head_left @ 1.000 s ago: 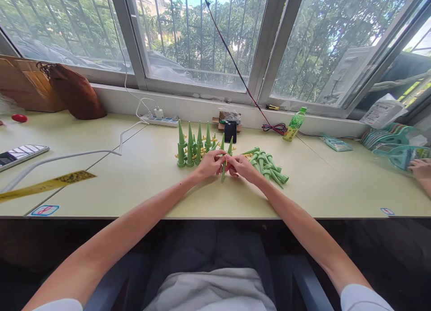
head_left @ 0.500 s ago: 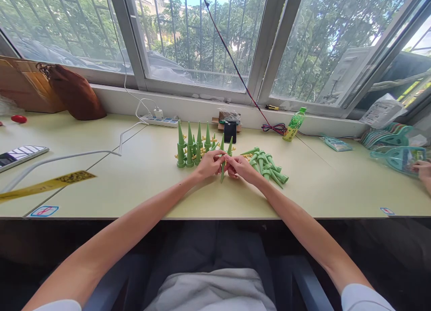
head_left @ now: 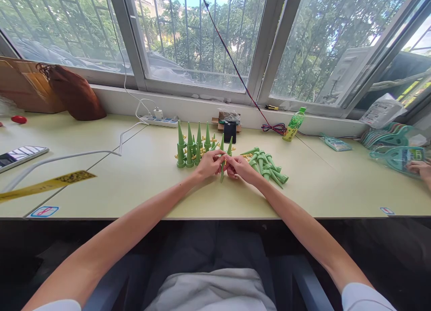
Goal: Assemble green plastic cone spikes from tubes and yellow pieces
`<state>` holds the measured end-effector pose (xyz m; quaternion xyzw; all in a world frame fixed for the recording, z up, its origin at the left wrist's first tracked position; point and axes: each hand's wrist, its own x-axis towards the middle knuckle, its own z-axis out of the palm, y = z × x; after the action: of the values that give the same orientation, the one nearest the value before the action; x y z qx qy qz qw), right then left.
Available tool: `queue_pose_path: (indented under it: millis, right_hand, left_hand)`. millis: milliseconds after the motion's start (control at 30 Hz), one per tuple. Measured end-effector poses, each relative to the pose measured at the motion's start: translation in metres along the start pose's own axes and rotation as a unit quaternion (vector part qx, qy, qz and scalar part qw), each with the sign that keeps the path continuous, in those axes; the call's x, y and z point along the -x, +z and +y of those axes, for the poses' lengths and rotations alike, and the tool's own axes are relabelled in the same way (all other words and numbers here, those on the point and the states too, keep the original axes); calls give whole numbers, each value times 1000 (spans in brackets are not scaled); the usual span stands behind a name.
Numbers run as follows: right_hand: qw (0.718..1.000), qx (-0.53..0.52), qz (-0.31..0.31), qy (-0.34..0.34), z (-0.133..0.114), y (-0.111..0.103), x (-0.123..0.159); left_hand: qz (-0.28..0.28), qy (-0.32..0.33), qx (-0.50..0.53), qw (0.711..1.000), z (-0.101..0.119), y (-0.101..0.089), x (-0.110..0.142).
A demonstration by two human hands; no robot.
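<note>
My left hand (head_left: pixel 210 164) and my right hand (head_left: pixel 241 167) meet above the table with their fingertips together. Both are closed around a green plant watering spike (head_left: pixel 222 173), its tip pointing down toward me; the fingers hide its upper part. To the left, green spikes (head_left: pixel 189 156) with small yellow valves stand upright in rows. Two more upright spikes (head_left: pixel 230 146) rise just behind my hands. Right of my right hand lies a loose heap of green spikes (head_left: pixel 266 163), with some yellow pieces beside it.
A dark phone (head_left: pixel 230 131), a power strip (head_left: pixel 160 120) and a green bottle (head_left: pixel 293 124) stand or lie along the window side. A white cable (head_left: pixel 114 153) crosses the left. At far right another person's hand (head_left: pixel 420 168) touches a packaged light-blue item (head_left: pixel 393 157).
My hands and the spike between them stay almost in place. At far right the other person's hand has moved slightly left over the packaged item.
</note>
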<state>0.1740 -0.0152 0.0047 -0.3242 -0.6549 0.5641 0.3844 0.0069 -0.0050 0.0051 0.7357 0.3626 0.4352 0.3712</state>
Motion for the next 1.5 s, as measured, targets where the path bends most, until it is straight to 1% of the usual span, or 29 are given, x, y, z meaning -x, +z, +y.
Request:
queue_pose_path:
  millis: [300,400,500,633,700,767,900,967,1100,1267,1500]
  right_hand:
    - [999,42,26,-8,0,-1,-1]
    - [997,61,49,-22,2,-4,-1]
    - [991,88,95,-43,3,-8,-3]
    - [969,154,180,-67,3,-13,-4]
    - [951,207,213,-81,3,-15,-5]
    - [935,253,232,-91,2,-17,-4]
    - [918,302,237,-102,1,-18,-4]
    - [914,316,234,-105,0,-18,-4]
    - [910,327,232,-109,0,-17,-4]
    - [909,331,228,-111,1,-18,-4]
    - [901,355,227,-103,2,-19,-4]
  left_hand:
    - [1,-18,11,1000,0,0,-4]
    - [4,-24,-35,999,4,-2,-3]
    - [22,-9,-115,993,7,-3,-2]
    - [64,38,-223,972,6,-2,-4]
    - [67,43,-255,964,4,-2,-5]
    - [56,37,-274,959,3,-1,-5]
    - [12,19,-286,958,1,-1,-4]
    - [3,14,-283,959,-1,-1,-4]
    - [6,14,-280,960,-3,0,-4]
    - [7,13,-284,959,0,0,-2]
    - [49,33,-279,959,4,-2,-3]
